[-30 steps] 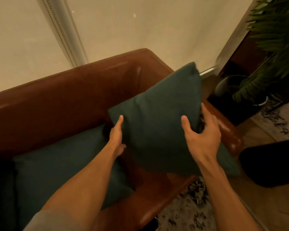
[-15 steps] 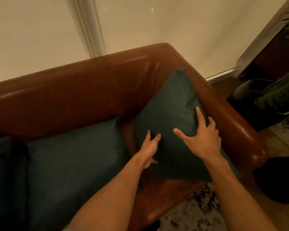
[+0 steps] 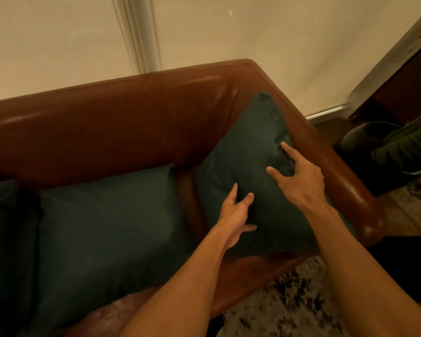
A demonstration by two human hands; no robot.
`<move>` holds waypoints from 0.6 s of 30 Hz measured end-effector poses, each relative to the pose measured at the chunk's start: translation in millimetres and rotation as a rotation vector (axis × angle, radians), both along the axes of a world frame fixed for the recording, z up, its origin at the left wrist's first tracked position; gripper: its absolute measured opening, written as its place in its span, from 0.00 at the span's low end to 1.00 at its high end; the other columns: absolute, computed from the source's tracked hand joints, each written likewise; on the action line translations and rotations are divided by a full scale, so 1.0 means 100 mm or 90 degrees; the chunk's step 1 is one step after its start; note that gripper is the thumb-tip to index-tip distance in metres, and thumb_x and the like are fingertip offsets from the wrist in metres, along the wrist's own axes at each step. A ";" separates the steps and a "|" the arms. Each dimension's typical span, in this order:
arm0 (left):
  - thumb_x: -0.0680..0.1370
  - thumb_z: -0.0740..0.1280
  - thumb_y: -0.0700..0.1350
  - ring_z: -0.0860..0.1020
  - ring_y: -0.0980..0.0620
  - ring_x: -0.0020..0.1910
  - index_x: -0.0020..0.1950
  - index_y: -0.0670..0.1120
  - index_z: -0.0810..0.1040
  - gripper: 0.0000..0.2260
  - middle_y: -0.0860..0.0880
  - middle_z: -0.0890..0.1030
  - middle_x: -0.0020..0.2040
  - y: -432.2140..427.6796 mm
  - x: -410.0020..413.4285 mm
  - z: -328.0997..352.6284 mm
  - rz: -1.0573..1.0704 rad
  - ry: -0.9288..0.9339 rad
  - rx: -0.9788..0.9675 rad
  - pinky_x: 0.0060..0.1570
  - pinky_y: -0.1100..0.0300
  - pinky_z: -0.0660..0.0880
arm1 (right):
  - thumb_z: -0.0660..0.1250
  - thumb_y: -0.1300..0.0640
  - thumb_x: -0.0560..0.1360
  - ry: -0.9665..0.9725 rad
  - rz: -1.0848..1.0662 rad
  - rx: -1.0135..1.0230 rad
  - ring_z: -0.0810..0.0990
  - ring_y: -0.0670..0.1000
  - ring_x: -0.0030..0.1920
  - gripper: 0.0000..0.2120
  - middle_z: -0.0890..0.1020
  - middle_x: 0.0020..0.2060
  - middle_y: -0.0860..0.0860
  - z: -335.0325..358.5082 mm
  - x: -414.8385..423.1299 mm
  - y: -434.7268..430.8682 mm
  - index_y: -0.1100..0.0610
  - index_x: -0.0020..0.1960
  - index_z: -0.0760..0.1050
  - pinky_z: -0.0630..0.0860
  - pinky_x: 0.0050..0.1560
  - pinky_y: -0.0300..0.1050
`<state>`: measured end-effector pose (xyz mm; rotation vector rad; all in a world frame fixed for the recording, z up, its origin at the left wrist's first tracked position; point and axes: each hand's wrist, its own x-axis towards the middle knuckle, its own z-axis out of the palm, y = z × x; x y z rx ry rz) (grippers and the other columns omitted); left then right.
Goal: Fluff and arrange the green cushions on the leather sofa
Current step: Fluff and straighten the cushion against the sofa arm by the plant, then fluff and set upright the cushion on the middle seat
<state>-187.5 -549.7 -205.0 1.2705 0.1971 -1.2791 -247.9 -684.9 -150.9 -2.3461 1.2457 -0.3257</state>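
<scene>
A square, dark green fabric cushion [image 3: 248, 161] stands propped in the right-hand corner of a brown leather sofa [image 3: 112, 125], tilted so that one corner points up towards the top of the backrest and its right edge leans against the rounded, glossy armrest [image 3: 345, 181]. The person's right hand [image 3: 299, 178] lies on the cushion's upper right part with the fingers spread and loose, the fingertips touching the fabric beside the armrest, gripping nothing. The person's left hand [image 3: 236, 212] presses into the lower middle of the same cushion, fingers partly curled into the fabric and thumb out to the side; it is not closed around anything. Both bare forearms reach in from the lower edge of the view. Just to the left, apart from the first by a strip of bare leather, a second dark green cushion [image 3: 107, 224] leans against the backrest. A third green cushion [image 3: 3, 239] is partly visible at the far left. Behind the sofa hangs a pale cream blind [image 3: 253, 35]. To the right of the armrest stands a dark round plant pot [image 3: 365, 139] with green fronds [image 3: 408, 142], and a mottled light-and-dark rug [image 3: 289, 302] lies in front of the sofa.
</scene>
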 end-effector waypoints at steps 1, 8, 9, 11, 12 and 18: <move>0.82 0.64 0.45 0.64 0.42 0.75 0.80 0.57 0.55 0.29 0.52 0.63 0.78 0.08 0.04 -0.03 -0.015 -0.007 0.004 0.61 0.34 0.72 | 0.73 0.43 0.72 0.019 -0.002 -0.022 0.74 0.57 0.68 0.34 0.78 0.66 0.53 -0.02 0.00 0.03 0.43 0.75 0.65 0.69 0.68 0.59; 0.82 0.62 0.45 0.77 0.50 0.55 0.68 0.53 0.73 0.14 0.54 0.78 0.56 0.73 0.46 -0.24 -0.058 -0.194 0.104 0.57 0.45 0.77 | 0.70 0.59 0.72 -0.150 0.065 -0.226 0.72 0.58 0.66 0.13 0.77 0.62 0.53 -0.11 0.23 0.71 0.51 0.57 0.80 0.65 0.68 0.62; 0.82 0.63 0.44 0.78 0.49 0.55 0.66 0.53 0.75 0.13 0.53 0.79 0.57 0.85 0.54 -0.25 -0.041 -0.201 0.115 0.56 0.47 0.77 | 0.69 0.60 0.72 -0.174 0.087 -0.233 0.74 0.57 0.64 0.12 0.79 0.60 0.53 -0.14 0.29 0.81 0.52 0.54 0.81 0.66 0.67 0.61; 0.81 0.63 0.43 0.78 0.51 0.51 0.61 0.53 0.77 0.10 0.52 0.80 0.55 1.11 0.69 -0.26 0.001 -0.221 0.134 0.50 0.52 0.77 | 0.68 0.62 0.71 -0.233 0.136 -0.209 0.78 0.56 0.58 0.10 0.81 0.55 0.52 -0.22 0.43 1.02 0.54 0.50 0.82 0.71 0.62 0.59; 0.81 0.64 0.43 0.77 0.52 0.48 0.59 0.52 0.77 0.09 0.51 0.80 0.53 1.24 0.76 -0.28 0.025 -0.234 0.143 0.47 0.54 0.76 | 0.67 0.63 0.71 -0.256 0.167 -0.178 0.80 0.56 0.54 0.09 0.81 0.53 0.52 -0.27 0.51 1.12 0.54 0.48 0.82 0.73 0.58 0.58; 0.80 0.66 0.39 0.76 0.57 0.41 0.59 0.48 0.79 0.10 0.49 0.81 0.51 2.11 1.24 -0.47 0.113 -0.342 0.228 0.37 0.64 0.72 | 0.66 0.62 0.72 -0.187 0.237 0.027 0.80 0.50 0.48 0.09 0.81 0.47 0.48 -0.72 0.83 1.69 0.52 0.47 0.81 0.77 0.52 0.48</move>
